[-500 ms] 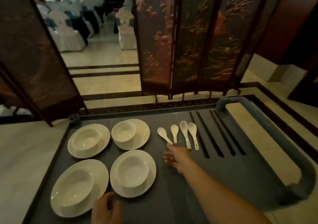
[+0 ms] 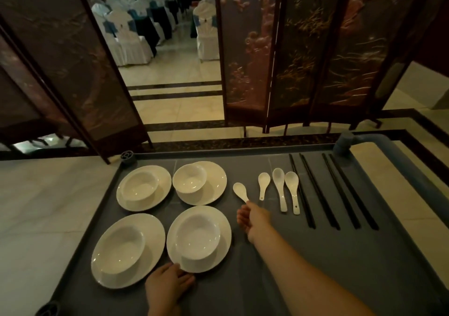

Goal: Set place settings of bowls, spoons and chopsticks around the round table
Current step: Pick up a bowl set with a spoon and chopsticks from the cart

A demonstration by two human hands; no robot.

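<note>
On my feed, my right hand [image 2: 254, 221] reaches over the middle of the grey worktop [image 2: 267, 279], fingers [image 2: 241, 216] curled, just touching the handle end of the leftmost spoon [image 2: 240, 190]; I cannot tell if they grip it. My left hand [image 2: 167, 284] lies flat at the near edge, fingers relaxed, touching the rim of the near plate [image 2: 223, 247]. Four bowls [image 2: 198, 235] sit on plates across the left half. Three more spoons [image 2: 279, 184] lie toward the far edge, with black chopsticks [image 2: 318, 191] just beside them, nearer the right edge.
</note>
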